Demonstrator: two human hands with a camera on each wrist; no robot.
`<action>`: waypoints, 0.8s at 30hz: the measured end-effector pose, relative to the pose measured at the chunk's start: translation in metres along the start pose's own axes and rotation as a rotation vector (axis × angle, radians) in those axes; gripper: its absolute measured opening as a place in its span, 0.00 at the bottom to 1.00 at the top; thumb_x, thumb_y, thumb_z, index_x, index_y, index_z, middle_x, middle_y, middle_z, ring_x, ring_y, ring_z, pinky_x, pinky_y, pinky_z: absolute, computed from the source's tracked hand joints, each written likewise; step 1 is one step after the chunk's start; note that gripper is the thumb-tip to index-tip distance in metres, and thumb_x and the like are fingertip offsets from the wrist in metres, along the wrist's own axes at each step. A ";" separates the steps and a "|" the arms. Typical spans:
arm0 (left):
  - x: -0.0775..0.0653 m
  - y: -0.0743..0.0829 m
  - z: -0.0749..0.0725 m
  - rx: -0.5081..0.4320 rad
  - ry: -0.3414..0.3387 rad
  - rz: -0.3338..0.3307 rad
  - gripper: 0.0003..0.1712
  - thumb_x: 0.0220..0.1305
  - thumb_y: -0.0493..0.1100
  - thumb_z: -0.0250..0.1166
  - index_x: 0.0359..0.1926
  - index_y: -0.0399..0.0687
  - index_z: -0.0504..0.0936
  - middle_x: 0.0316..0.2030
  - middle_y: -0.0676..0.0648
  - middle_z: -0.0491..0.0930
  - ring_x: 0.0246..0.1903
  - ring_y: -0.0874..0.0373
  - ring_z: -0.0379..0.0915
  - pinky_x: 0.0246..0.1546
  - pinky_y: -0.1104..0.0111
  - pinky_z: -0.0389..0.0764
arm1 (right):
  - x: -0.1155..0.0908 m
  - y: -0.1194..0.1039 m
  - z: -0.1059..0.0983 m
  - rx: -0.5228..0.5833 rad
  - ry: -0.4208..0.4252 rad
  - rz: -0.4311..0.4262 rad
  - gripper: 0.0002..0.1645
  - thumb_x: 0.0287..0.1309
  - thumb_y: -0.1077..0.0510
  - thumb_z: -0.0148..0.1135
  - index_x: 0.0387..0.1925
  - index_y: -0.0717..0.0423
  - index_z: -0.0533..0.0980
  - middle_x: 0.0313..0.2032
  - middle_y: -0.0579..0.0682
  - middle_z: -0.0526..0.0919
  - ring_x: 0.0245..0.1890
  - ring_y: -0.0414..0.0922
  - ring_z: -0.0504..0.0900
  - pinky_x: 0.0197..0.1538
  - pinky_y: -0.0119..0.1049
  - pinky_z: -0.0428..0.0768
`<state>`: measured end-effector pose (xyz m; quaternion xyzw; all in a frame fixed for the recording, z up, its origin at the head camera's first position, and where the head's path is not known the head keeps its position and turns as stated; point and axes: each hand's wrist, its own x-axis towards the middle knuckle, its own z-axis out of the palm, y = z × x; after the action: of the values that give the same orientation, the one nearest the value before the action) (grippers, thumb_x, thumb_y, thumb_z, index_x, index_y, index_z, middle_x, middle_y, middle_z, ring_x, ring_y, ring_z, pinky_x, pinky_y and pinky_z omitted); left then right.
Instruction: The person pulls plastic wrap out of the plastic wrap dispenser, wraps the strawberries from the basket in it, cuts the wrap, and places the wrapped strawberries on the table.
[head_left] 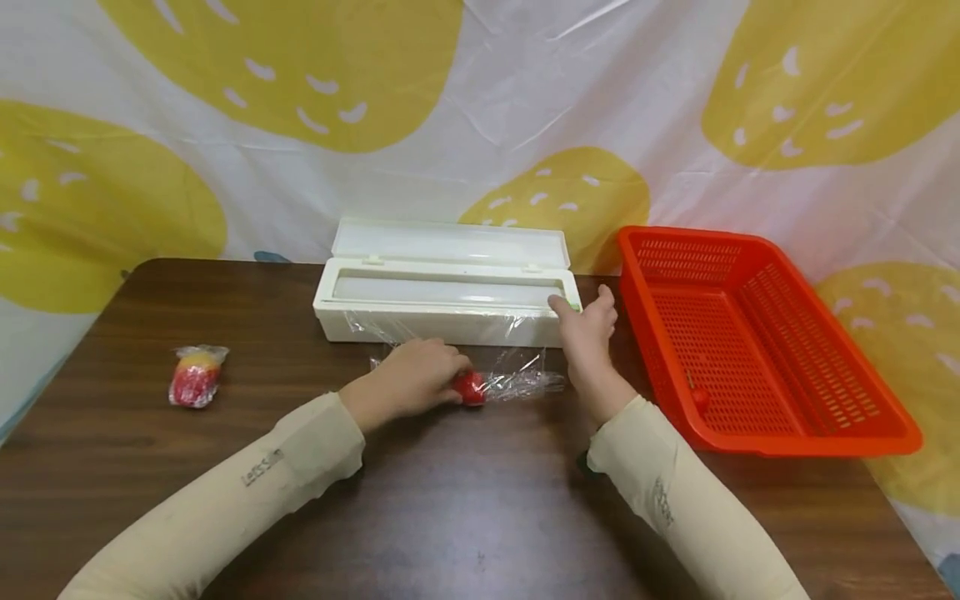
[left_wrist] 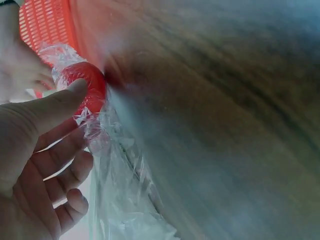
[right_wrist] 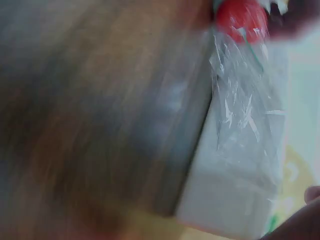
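Observation:
My left hand (head_left: 420, 375) pinches a small round red fruit (head_left: 471, 388) between thumb and fingers, just in front of a white cling film dispenser (head_left: 442, 327). A thin green stem shows on the red fruit (right_wrist: 242, 20) in the right wrist view. Crinkled clear cling film (left_wrist: 125, 190) covers it and trails toward the dispenser, whose lid (head_left: 450, 243) stands raised with the roll inside. My right hand (head_left: 590, 337) is at the dispenser's right end, fingers spread and thumb beside a small green piece (head_left: 574, 307). No object shows in its grasp.
A red plastic basket (head_left: 772, 442) stands at the right, close to my right hand, with a small red fruit (head_left: 700, 400) inside. A film-wrapped yellow and red fruit (head_left: 197, 379) lies on the brown table (head_left: 480, 517) at the left. Patterned cloth (head_left: 525, 108) hangs behind.

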<state>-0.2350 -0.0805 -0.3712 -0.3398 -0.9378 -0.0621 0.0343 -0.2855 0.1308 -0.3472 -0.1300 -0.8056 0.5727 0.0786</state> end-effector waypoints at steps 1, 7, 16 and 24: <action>0.000 0.001 0.000 0.001 0.000 0.004 0.19 0.53 0.51 0.70 0.43 0.47 0.82 0.36 0.49 0.84 0.37 0.53 0.78 0.41 0.59 0.78 | 0.006 0.002 0.000 0.045 -0.026 0.064 0.46 0.57 0.54 0.59 0.71 0.59 0.48 0.70 0.62 0.53 0.71 0.56 0.53 0.74 0.45 0.52; 0.002 0.003 -0.002 0.022 -0.041 -0.027 0.24 0.51 0.55 0.71 0.46 0.47 0.83 0.35 0.49 0.80 0.35 0.55 0.77 0.37 0.60 0.79 | 0.018 0.008 0.000 0.146 -0.176 0.219 0.30 0.62 0.65 0.52 0.65 0.64 0.59 0.59 0.58 0.68 0.56 0.51 0.67 0.67 0.49 0.63; 0.020 0.007 -0.017 -0.034 0.008 -0.023 0.23 0.53 0.60 0.68 0.43 0.51 0.83 0.32 0.51 0.78 0.30 0.58 0.74 0.28 0.64 0.77 | 0.016 0.004 -0.007 0.197 -0.202 0.290 0.31 0.63 0.63 0.52 0.67 0.54 0.59 0.57 0.56 0.68 0.54 0.51 0.68 0.63 0.57 0.66; 0.061 0.011 -0.037 -0.198 0.143 -0.070 0.14 0.63 0.55 0.62 0.42 0.55 0.85 0.35 0.52 0.82 0.32 0.59 0.77 0.31 0.65 0.78 | 0.015 0.008 -0.005 0.223 -0.202 0.275 0.29 0.62 0.62 0.55 0.64 0.52 0.63 0.48 0.53 0.72 0.45 0.49 0.72 0.54 0.53 0.72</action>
<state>-0.2737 -0.0387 -0.3270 -0.3035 -0.9335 -0.1796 0.0652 -0.2972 0.1416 -0.3532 -0.1710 -0.7156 0.6739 -0.0677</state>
